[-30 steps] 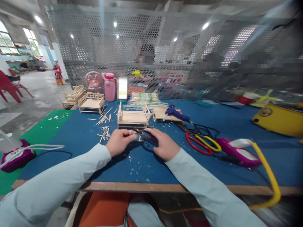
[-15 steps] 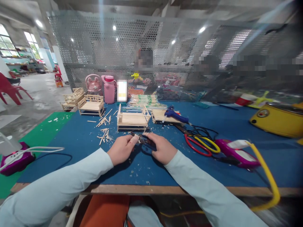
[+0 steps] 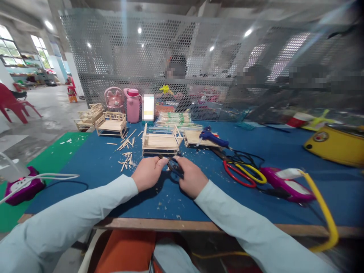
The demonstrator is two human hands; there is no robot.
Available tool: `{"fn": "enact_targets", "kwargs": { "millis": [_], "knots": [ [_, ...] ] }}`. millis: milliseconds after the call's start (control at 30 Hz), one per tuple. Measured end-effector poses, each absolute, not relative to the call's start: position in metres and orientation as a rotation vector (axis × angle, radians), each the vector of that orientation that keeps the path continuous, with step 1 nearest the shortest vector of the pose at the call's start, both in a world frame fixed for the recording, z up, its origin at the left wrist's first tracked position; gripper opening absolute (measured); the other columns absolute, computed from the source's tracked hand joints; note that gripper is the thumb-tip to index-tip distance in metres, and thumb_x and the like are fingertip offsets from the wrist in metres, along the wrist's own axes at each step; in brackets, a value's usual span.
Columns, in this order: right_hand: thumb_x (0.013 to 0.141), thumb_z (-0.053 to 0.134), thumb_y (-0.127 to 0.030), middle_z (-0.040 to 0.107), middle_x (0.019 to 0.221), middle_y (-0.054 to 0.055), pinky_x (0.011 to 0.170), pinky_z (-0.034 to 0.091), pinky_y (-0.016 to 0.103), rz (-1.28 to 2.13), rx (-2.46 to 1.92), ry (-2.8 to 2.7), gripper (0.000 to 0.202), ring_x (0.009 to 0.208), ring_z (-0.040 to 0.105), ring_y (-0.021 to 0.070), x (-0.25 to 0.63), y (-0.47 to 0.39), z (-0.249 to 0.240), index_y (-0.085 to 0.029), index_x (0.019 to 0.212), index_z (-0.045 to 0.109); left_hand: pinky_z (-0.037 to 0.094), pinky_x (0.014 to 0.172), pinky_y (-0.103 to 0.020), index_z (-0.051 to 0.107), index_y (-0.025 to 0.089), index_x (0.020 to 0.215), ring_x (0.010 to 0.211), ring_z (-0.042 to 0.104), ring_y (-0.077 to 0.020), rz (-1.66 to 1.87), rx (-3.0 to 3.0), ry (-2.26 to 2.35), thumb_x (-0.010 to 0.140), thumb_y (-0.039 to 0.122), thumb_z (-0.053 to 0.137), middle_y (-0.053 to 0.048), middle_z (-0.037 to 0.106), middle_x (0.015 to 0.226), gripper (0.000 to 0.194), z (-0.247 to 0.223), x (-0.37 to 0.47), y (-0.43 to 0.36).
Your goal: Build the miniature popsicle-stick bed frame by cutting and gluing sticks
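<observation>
Your right hand (image 3: 193,178) has its fingers clamped around the dark hand tool (image 3: 176,169), whose front end reaches across toward your left hand (image 3: 148,173). On that left side your thumb and forefinger are pressed together right beside the tool's tip, though you cannot tell from here whether a small piece is pinched between them. The tool lies between your two hands, above the blue desk (image 3: 182,206) and just in front of the small wooden bench model (image 3: 162,142), with the short sticks (image 3: 125,161) scattered to the left.
</observation>
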State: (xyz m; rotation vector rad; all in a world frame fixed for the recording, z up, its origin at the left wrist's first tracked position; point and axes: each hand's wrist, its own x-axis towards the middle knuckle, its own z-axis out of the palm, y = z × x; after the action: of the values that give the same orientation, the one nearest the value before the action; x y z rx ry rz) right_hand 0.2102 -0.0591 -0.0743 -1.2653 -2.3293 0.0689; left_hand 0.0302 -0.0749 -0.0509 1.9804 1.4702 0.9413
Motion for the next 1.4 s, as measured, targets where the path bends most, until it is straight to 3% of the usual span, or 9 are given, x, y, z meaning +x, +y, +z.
{"fn": "enact_targets", "kwargs": {
  "millis": [200,400,500,633,833,900,967,1133,1400],
  "knots": [
    [0.059,0.054,-0.011,0.059,0.098,0.020,0.082,0.043,0.043,-0.313,-1.492,-2.338,0.062,0.092,0.055,0.0320,0.203,-0.065,-0.060,-0.004,0.120,0.051,0.018,0.053,-0.028,0.031,0.021,0.048,0.049,0.029,-0.0123,0.892,1.892,1.462,0.090,0.038,0.031,0.003,0.033,0.047,0.046,-0.051,0.036,-0.076],
    [0.059,0.051,-0.007,0.061,0.104,0.012,0.086,0.045,0.036,0.007,-1.475,-2.284,0.060,0.098,0.057,0.0252,0.222,-0.056,-0.057,-0.014,0.119,0.051,0.019,0.050,-0.026,0.026,0.020,0.053,0.050,0.024,-0.0105,1.018,1.686,1.180,0.087,0.044,0.029,0.005,0.025,0.051,0.041,-0.049,0.026,-0.080],
    [0.058,0.052,-0.006,0.062,0.102,0.011,0.086,0.046,0.035,0.148,-1.504,-2.427,0.062,0.098,0.058,0.0241,0.241,-0.052,-0.052,-0.014,0.120,0.053,0.020,0.047,-0.024,0.032,0.020,0.056,0.047,0.022,-0.0094,0.968,1.510,1.055,0.081,0.035,0.033,0.006,0.025,0.051,0.029,-0.046,0.016,-0.077],
    [0.058,0.055,-0.008,0.060,0.108,0.013,0.088,0.045,0.041,0.125,-1.606,-2.530,0.072,0.103,0.057,0.0280,0.259,-0.052,-0.047,-0.013,0.130,0.047,0.020,0.044,-0.022,0.053,0.018,0.072,0.043,0.024,-0.0084,0.935,1.486,1.077,0.075,0.032,0.042,0.007,0.031,0.050,0.018,-0.051,0.009,-0.067],
    [0.068,0.063,-0.035,0.059,0.118,0.014,0.093,0.043,0.045,0.076,-1.481,-2.418,0.063,0.111,0.055,0.0296,0.276,-0.051,-0.058,-0.015,0.125,0.047,0.030,0.048,-0.022,0.063,0.013,0.096,0.044,0.038,-0.0070,0.907,1.661,1.068,0.077,0.032,0.054,0.007,0.043,0.050,0.028,-0.063,0.007,-0.060],
    [0.070,0.061,-0.044,0.062,0.115,0.015,0.089,0.045,0.045,-0.001,-1.553,-2.355,0.059,0.106,0.058,0.0305,0.283,-0.048,-0.061,-0.014,0.120,0.051,0.034,0.050,-0.021,0.054,0.014,0.116,0.046,0.043,-0.0068,0.944,1.645,1.033,0.077,0.029,0.057,0.008,0.046,0.053,0.042,-0.064,0.007,-0.060],
    [0.072,0.057,-0.051,0.062,0.113,0.017,0.088,0.046,0.046,-0.083,-1.637,-2.324,0.059,0.105,0.058,0.0322,0.289,-0.044,-0.064,-0.013,0.116,0.054,0.037,0.050,-0.020,0.045,0.015,0.124,0.046,0.047,-0.0066,0.978,1.585,0.993,0.076,0.027,0.060,0.009,0.049,0.054,0.052,-0.063,0.008,-0.060],
    [0.077,0.048,-0.056,0.061,0.113,0.019,0.090,0.045,0.045,-0.214,-1.684,-2.394,0.059,0.106,0.057,0.0327,0.292,-0.037,-0.068,-0.011,0.115,0.058,0.045,0.058,-0.022,0.053,0.014,0.082,0.055,0.057,-0.0074,0.982,1.301,0.859,0.065,0.036,0.073,0.003,0.059,0.060,0.034,-0.060,0.015,-0.061],
    [0.085,0.041,-0.046,0.061,0.116,0.017,0.093,0.044,0.043,-0.335,-1.591,-2.283,0.053,0.109,0.056,0.0300,0.299,-0.047,-0.063,-0.011,0.122,0.054,0.043,0.055,-0.020,0.051,0.015,0.073,0.056,0.054,-0.0066,0.964,1.206,0.914,0.057,0.055,0.073,0.002,0.057,0.064,0.048,-0.056,0.017,-0.064]
  ]
}}
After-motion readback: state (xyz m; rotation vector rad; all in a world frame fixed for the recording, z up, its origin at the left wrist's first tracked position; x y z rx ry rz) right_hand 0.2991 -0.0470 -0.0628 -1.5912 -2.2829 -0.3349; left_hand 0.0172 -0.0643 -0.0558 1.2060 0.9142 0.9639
